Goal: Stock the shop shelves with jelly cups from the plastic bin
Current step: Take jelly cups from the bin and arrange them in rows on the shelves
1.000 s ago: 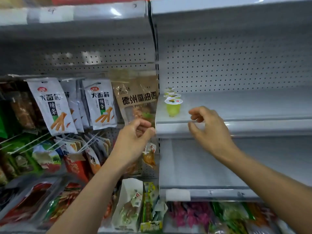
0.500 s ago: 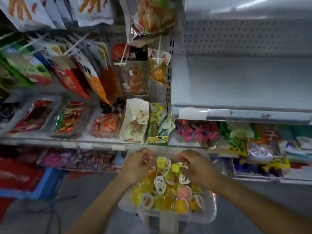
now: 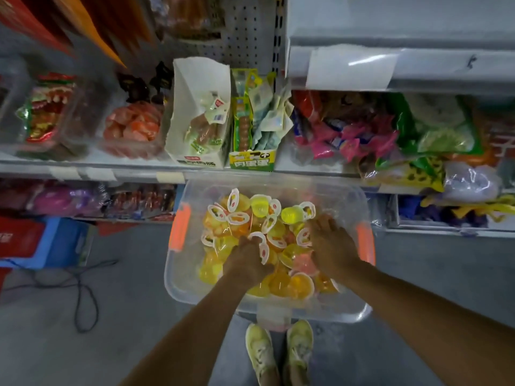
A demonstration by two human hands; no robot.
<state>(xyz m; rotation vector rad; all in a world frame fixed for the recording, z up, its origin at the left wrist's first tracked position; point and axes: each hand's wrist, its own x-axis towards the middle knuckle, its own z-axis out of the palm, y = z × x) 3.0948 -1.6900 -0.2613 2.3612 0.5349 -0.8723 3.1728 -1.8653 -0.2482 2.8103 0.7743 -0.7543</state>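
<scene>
I'm looking down a shop aisle with a grey floor (image 3: 55, 316). A dark cable (image 3: 80, 291) loops across it on the left, near a blue box (image 3: 61, 240). Ahead is a stocked shelf (image 3: 83, 169). It carries clear tubs of red snacks, a torn white carton (image 3: 200, 115) of wrapped sausages, a green and yellow display box (image 3: 250, 160) just beside the carton, and a heap of pink packets (image 3: 348, 137) further right. Above that heap, the pale edge of a higher shelf (image 3: 418, 68) crosses the top right.

The plastic bin (image 3: 178, 280) sits in front of me, below the stocked shelf's lip. It is clear-walled, with an orange handle (image 3: 179, 229) on each short side. Under its near edge I can see my two pale yellow shoes (image 3: 260, 349).

The jelly cups (image 3: 259, 207) are all in the bin, piled loosely. They are yellow, orange and a few pink, with white-rimmed lids facing every way.

Both of my hands are down in the pile. My left hand (image 3: 246, 260) is near the middle of the bin with its fingers curled under and knuckles up. A white-lidded cup lies against its thumb side, but I cannot tell whether it is gripped. My right hand (image 3: 331, 246) is near the right handle, back toward the camera, its fingertips buried among the cups. I cannot tell whether that hand holds anything either.
</scene>
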